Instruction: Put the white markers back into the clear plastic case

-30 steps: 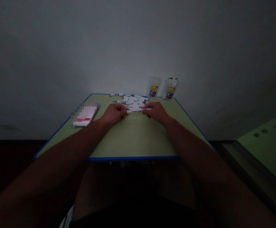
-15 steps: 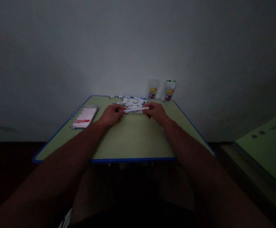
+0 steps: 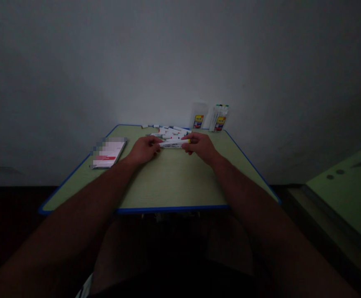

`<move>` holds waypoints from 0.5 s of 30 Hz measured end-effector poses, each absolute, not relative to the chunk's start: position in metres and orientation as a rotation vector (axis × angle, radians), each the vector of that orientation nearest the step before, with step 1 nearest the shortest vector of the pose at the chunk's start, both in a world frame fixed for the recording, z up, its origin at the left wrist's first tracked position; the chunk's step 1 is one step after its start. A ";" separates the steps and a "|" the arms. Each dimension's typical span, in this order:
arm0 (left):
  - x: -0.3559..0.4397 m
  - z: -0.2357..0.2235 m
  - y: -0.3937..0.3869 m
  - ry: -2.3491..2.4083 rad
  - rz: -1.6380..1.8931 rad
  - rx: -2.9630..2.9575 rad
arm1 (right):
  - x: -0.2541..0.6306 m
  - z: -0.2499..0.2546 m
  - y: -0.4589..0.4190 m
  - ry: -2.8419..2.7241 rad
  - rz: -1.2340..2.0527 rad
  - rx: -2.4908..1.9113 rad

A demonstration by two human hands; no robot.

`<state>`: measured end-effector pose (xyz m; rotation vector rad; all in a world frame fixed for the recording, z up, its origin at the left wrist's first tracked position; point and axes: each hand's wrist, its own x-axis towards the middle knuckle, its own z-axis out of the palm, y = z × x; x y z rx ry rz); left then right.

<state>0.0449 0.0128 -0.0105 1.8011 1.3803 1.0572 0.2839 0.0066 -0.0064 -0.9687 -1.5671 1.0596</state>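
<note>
Both hands meet over the far middle of the table, holding white markers (image 3: 171, 144) crosswise between them; how many is hard to tell. My left hand (image 3: 144, 150) is closed around the left end. My right hand (image 3: 199, 145) pinches the right end, where a yellow tip shows beside the fingers. Just behind the hands lies a loose pile of white markers (image 3: 167, 135) with coloured ends, partly covered by the fingers.
A phone-like device (image 3: 113, 152) with a lit screen lies on the left of the blue-edged table (image 3: 174, 186). Against the wall stand a clear pouch (image 3: 199, 116) with a label and a second pouch (image 3: 220, 118) containing markers.
The view has shifted slightly. My right hand has moved a little left along the markers, and the yellow end shows more clearly. Both hands keep their hold.
</note>
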 end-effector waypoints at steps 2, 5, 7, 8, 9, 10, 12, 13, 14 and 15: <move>0.044 -0.010 0.013 1.395 1.072 1.822 | 0.285 -0.007 0.007 -1.558 1.019 -1.004; 0.044 -0.009 0.013 1.424 1.106 1.855 | 0.286 -0.008 0.009 -1.522 0.935 -1.120; 0.045 -0.008 0.013 1.412 1.136 1.862 | 0.288 -0.009 0.011 -1.498 0.899 -1.222; 0.045 -0.007 0.012 1.394 1.155 1.861 | 0.288 -0.009 0.012 -1.493 0.889 -1.266; 0.046 -0.007 0.012 1.374 1.173 1.862 | 0.289 -0.009 0.012 -1.493 0.883 -1.302; 0.047 -0.006 0.011 1.358 1.192 1.864 | 0.289 -0.009 0.013 -1.495 0.878 -1.329; 0.048 -0.005 0.010 1.329 1.224 1.878 | 0.290 -0.009 0.013 -1.498 0.876 -1.362; 0.049 -0.005 0.010 1.317 1.237 1.883 | 0.290 -0.009 0.013 -1.494 0.875 -1.375; 0.049 -0.005 0.009 1.302 1.249 1.887 | 0.290 -0.009 0.013 -1.489 0.876 -1.389; 0.049 -0.005 0.009 1.284 1.255 1.889 | 0.290 -0.009 0.013 -1.485 0.878 -1.403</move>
